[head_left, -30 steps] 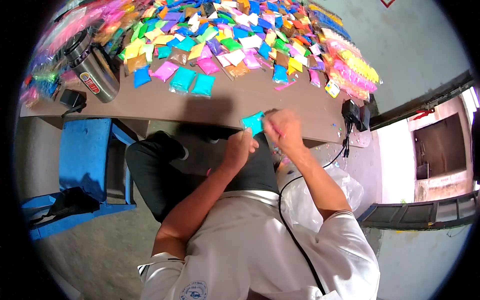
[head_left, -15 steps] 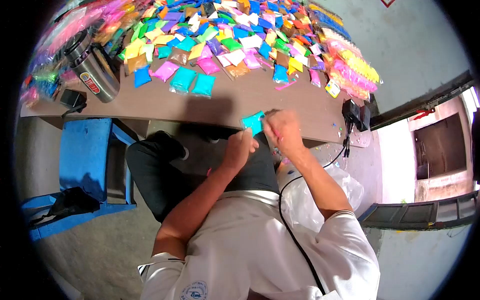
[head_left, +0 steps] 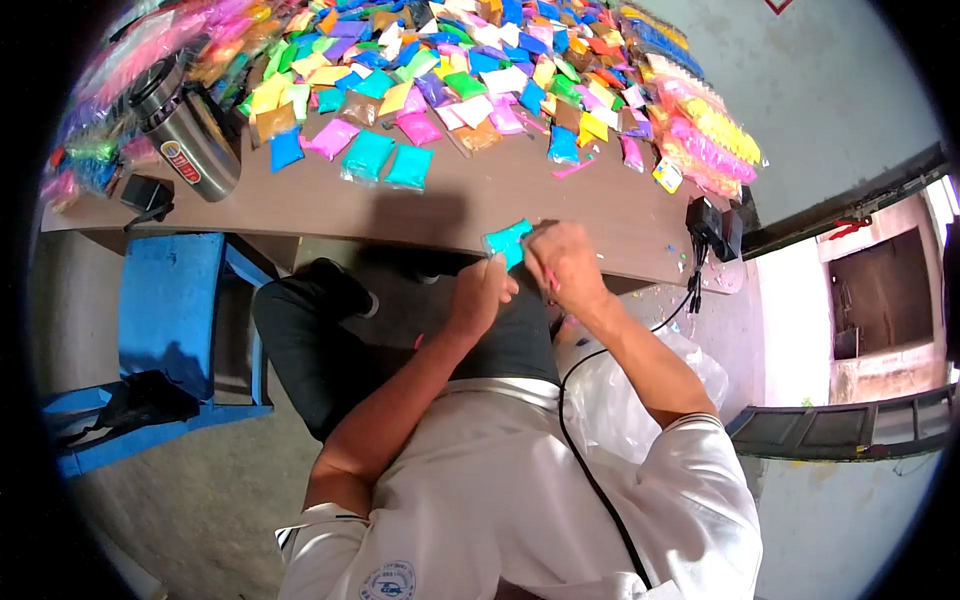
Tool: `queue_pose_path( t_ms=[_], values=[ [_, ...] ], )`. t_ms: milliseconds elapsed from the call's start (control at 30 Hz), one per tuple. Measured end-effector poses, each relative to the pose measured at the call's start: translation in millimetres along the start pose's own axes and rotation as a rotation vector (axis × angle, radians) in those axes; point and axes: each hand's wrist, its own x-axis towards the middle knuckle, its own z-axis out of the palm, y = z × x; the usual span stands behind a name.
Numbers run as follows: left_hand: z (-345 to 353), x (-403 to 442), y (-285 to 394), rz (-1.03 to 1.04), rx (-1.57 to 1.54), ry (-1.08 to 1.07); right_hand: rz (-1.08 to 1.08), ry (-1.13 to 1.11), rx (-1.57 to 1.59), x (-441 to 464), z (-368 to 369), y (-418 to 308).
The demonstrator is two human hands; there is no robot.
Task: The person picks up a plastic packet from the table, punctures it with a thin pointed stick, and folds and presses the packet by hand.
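A small turquoise packet in clear plastic is held up near the table's front edge, above my lap. My left hand pinches its lower left corner between thumb and fingers. Right beside the packet's right end, my right hand is closed in a fist. A slim pinkish-red object pokes out below that fist; its kind is hidden by the fingers. On the table ahead lie two more turquoise packets, side by side.
Many coloured packets cover the back of the brown table. A steel flask stands at the left, and black adapters with cables lie at the right edge. A blue chair is at my left, a clear plastic bag at my right.
My right hand has shifted very slightly and looks sharper now than before. My left hand and the turquoise packet stay almost where they were.
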Motion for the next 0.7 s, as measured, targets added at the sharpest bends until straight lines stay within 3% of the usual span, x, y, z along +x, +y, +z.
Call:
queue_pose_path(
  t_ms=[33, 133, 200, 300, 467, 567, 700],
  values=[
    [1.2, -0.4, -2.4, 0.021, 0.005, -0.009, -0.023, 0.090, 0.011, -2.6, 2.7, 1.8],
    [3.5, 2.5, -2.8, -0.011, 0.022, -0.002, 0.009, 0.021, -0.079, -1.2, -5.2, -5.3],
    [1.9, 2.3, -4.4, -0.008, 0.018, 0.004, -0.045, 0.061, 0.051, -4.0, -0.7, -13.3],
    [3.9, 2.0, -2.3, 0.017, 0.004, 0.004, 0.163, 0.097, 0.057, -1.7, 8.2, 6.9],
    [1.7, 4.1, -8.1, -0.031, 0.034, -0.021, 0.118, 0.092, 0.187, 5.1, 2.3, -18.3],
    [2.1, -1.1, -2.2, 0.004, 0.011, 0.002, 0.213, 0.202, 0.182, 7.2, 11.7, -3.7],
    [-1.9, 1.4, 0.3, -0.004, 0.038, -0.016, 0.134, 0.137, 0.143, 15.8, -1.5, -13.2]
  ],
)
